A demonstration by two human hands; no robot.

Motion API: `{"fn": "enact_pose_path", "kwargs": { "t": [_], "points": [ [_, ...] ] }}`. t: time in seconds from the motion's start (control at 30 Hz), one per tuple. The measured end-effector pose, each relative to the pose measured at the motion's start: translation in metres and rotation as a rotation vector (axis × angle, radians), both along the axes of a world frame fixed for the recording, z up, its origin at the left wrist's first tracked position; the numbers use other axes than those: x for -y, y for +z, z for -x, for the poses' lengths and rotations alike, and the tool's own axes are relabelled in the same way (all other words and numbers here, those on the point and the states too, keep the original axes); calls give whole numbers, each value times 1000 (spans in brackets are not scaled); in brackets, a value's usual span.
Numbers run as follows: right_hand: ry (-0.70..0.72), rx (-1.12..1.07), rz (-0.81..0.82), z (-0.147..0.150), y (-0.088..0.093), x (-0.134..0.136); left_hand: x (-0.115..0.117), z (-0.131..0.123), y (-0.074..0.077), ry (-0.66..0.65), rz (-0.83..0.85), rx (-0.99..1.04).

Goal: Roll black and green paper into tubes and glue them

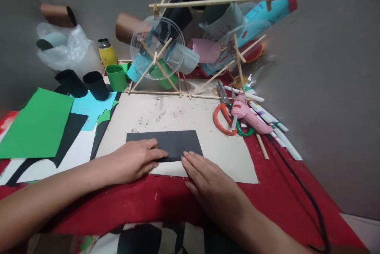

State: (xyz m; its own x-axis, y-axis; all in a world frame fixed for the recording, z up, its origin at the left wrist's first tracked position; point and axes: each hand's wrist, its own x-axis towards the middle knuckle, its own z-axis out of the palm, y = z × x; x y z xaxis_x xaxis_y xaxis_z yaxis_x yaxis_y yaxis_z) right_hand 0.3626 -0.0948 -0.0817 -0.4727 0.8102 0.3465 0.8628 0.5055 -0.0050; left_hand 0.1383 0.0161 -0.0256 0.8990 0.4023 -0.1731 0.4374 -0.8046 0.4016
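A black paper rectangle (178, 143) lies on a cream board (166, 105), with a narrow strip, apparently a fold, along its near edge. My left hand (138, 158) rests on the paper's left part, its fingers stretched over the near edge. At the right end of that edge, my right hand (204, 172) lies flat with its fingers together, their tips pressing on the paper. A small gap separates the two hands. Neither is gripping anything.
Left are green paper (38, 123), blue paper (92, 105) and black paper tubes (96, 85). A stick frame (155, 60) with plastic discs stands behind. Orange-handled scissors (221, 119), a pink glue gun (249, 115) with its cable (305, 188), and paper rolls (282, 139) lie right.
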Motion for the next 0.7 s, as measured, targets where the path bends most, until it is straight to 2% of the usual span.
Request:
{"fn": "enact_pose_path", "kwargs": {
  "t": [0.1,0.2,0.4,0.5,0.7],
  "points": [
    [4,6,24,1,1,0,3,18,-2,94,92,104],
    [-11,35,11,6,2,1,9,29,-11,129,41,208],
    [-16,133,28,14,7,-1,14,32,-21,207,40,310],
    [-30,158,33,18,11,-2,13,30,-19,279,74,278],
    [-50,175,45,20,11,-4,12,26,-7,379,52,77]
  ]
}}
